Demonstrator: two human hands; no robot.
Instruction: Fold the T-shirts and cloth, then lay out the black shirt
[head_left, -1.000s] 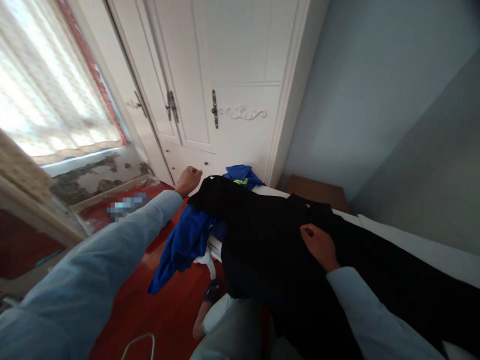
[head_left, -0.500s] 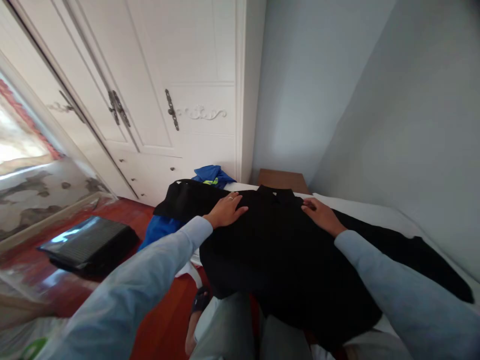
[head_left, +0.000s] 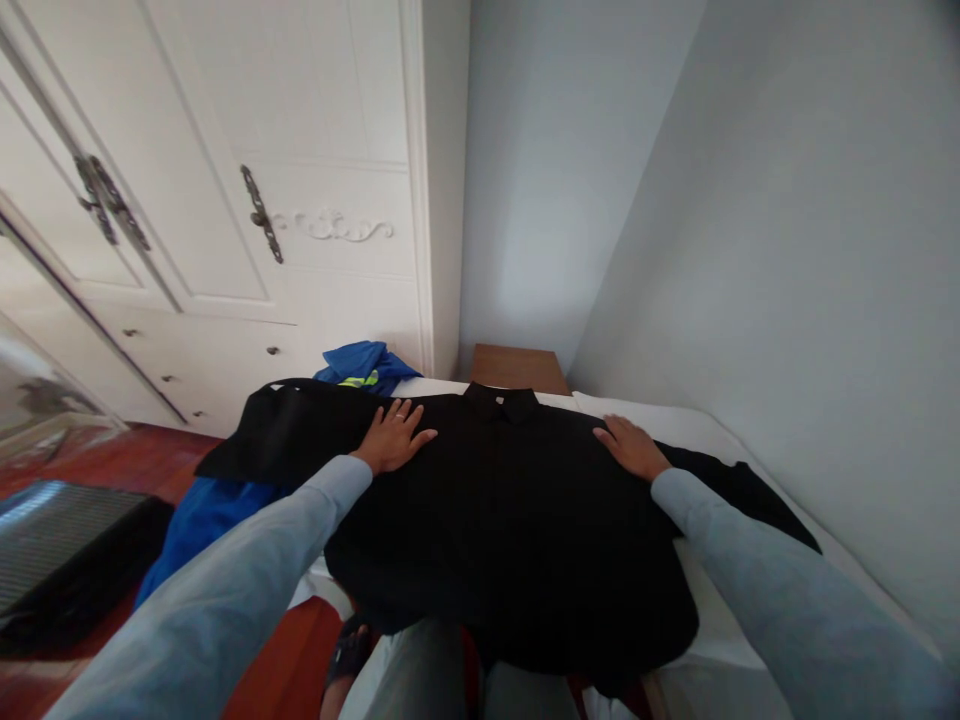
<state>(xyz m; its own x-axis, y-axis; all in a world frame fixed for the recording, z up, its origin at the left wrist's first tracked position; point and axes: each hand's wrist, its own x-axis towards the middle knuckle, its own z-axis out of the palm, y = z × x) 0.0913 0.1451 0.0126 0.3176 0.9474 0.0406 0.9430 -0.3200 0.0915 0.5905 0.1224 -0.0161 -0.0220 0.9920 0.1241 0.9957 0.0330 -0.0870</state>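
Note:
A black collared shirt (head_left: 502, 510) lies spread flat on a white bed (head_left: 709, 625), collar toward the far end and sleeves out to both sides. My left hand (head_left: 394, 435) rests flat on the shirt's left shoulder with fingers spread; a ring shows on one finger. On the right shoulder lies my right hand (head_left: 628, 446), palm down, fingers stretched out. Both arms wear light blue sleeves. Neither hand holds anything.
A blue garment (head_left: 202, 510) with yellow-green trim hangs off the bed's left side under the black sleeve. A white wardrobe (head_left: 225, 200) stands at the left, a brown bedside table (head_left: 517, 365) behind the bed. A dark flat object (head_left: 60, 545) lies on the red wooden floor.
My left hand let go of the sleeve end it was pulling out and came down flat on the shirt's left shoulder. The view turned right; the shirt now lies spread and centred.

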